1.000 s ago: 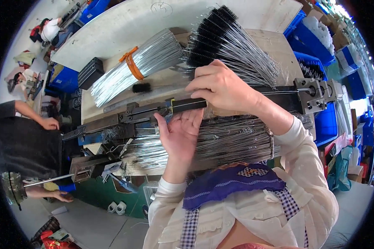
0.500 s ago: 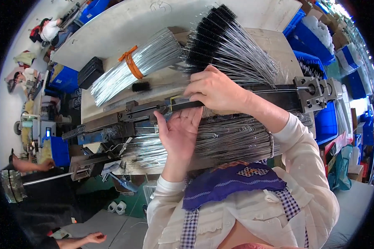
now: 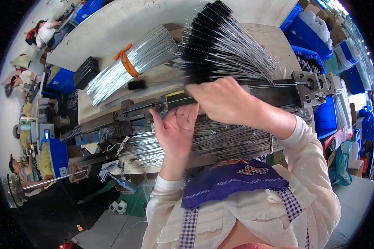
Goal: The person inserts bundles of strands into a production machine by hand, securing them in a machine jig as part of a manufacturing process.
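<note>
My left hand (image 3: 177, 126) lies palm up with its thumb spread, fingertips at the near edge of a dark bar with a yellow strip (image 3: 174, 98). Above the bar, my right hand (image 3: 226, 100) is curled and partly smeared by motion; whatever its fingertips pinch is hidden. Both hands are at a long metal rail fixture (image 3: 274, 94), along which a thin wire runs to a steel clamp block (image 3: 307, 89). Behind them lies a fan of black-bristled wire brushes (image 3: 224, 45). Many bent wires (image 3: 237, 141) are heaped on the near side, below my hands.
A bundle of straight wires (image 3: 143, 58) tied with an orange band rests on the table's far left, beside a black box (image 3: 86, 72). A small black brush piece (image 3: 137, 84) lies near the rail. Blue bins (image 3: 326, 118) stand right. Other people are at the left.
My right hand has shifted right and nearer to me, with its fingers curled tighter, and more of the yellow strip shows. My left hand stays palm up. The other person's arms at lower left have gone.
</note>
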{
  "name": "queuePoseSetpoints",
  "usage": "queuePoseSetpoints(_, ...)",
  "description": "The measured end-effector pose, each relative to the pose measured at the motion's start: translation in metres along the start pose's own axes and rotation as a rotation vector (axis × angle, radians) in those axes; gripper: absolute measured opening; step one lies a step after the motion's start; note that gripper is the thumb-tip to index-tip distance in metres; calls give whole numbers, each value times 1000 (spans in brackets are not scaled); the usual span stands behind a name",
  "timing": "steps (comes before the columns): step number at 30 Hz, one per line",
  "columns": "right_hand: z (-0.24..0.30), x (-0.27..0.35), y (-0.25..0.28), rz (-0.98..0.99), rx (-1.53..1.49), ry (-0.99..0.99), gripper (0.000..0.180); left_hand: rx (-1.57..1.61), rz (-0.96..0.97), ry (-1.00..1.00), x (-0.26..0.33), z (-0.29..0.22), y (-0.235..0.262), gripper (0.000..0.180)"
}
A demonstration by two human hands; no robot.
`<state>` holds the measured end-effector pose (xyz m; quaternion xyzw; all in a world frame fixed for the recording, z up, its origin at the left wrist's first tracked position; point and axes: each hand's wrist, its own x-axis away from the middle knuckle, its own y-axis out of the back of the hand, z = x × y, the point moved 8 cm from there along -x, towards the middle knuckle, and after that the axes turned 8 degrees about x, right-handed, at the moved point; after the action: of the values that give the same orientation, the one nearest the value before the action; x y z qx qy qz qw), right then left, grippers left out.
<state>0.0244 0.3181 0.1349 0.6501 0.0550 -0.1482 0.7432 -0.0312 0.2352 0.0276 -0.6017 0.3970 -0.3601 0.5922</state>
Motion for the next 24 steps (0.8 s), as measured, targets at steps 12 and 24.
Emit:
queuePoseSetpoints(12, 25, 2, -17, 45, 149, 156, 17, -202, -289, 39, 4, -4, 8, 68)
queuePoseSetpoints(24, -25, 142, -53, 208, 42, -274, 35, -452, -267, -22, 8, 32, 29, 32)
